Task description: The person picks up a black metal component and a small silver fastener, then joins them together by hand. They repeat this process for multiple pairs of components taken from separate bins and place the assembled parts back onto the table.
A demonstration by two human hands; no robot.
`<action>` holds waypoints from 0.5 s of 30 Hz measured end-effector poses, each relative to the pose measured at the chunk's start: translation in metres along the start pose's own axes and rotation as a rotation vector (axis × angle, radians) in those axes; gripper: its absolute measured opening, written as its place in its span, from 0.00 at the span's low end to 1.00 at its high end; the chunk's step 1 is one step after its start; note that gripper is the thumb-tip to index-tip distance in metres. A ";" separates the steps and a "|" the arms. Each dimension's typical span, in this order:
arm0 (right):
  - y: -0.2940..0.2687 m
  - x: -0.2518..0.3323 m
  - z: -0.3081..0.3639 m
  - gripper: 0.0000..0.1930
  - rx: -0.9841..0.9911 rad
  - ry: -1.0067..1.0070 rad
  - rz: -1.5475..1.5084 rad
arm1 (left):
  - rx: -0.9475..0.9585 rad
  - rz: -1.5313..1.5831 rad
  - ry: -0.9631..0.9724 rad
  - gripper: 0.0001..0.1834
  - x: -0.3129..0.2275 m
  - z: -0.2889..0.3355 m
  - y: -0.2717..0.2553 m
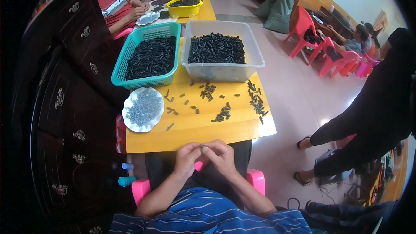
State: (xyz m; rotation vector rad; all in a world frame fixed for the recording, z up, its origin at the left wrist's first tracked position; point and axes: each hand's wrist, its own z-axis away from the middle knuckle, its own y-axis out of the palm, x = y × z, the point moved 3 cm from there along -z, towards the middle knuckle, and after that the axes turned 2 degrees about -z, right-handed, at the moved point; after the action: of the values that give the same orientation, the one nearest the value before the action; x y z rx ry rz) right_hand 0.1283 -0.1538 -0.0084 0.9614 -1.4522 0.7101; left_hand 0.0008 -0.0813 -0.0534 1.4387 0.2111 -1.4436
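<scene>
Over my lap, just off the table's near edge, my left hand (187, 157) and my right hand (220, 156) meet with fingertips pinched together. Between them shows a small dark piece (203, 146), mostly covered by the fingers. On the yellow wooden table (195, 132) lie loose black cylindrical pieces, in a middle pile (223, 113) and a longer pile along the right (256, 100). A white scalloped plate (128, 120) at the left carries many small clear or silvery pieces. Behind it stand a teal basket (117, 76) and a clear plastic bin (221, 73), both filled with black pieces.
Dark drawer cabinets (69, 104) line the left side. Beyond my table, a seated person in red (115, 8) works near a yellow basin (185, 9). A person in black (364, 117) stands at the right. Others sit on pink chairs (299, 28) at the far right.
</scene>
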 end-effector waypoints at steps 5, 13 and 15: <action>-0.001 0.016 0.001 0.06 -0.020 -0.180 0.239 | 0.039 0.146 -0.069 0.08 -0.006 0.005 0.017; -0.008 0.010 -0.005 0.06 0.037 -0.081 0.231 | -0.076 -0.201 0.245 0.03 -0.057 -0.006 0.020; -0.005 0.008 -0.007 0.06 0.065 -0.067 0.224 | -0.029 -0.277 0.246 0.03 -0.056 -0.008 0.022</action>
State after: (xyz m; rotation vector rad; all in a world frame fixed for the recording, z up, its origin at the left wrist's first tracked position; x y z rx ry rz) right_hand 0.1367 -0.1510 0.0002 0.8866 -1.6206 0.9000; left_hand 0.0069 -0.0561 0.0018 1.6088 0.6036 -1.4713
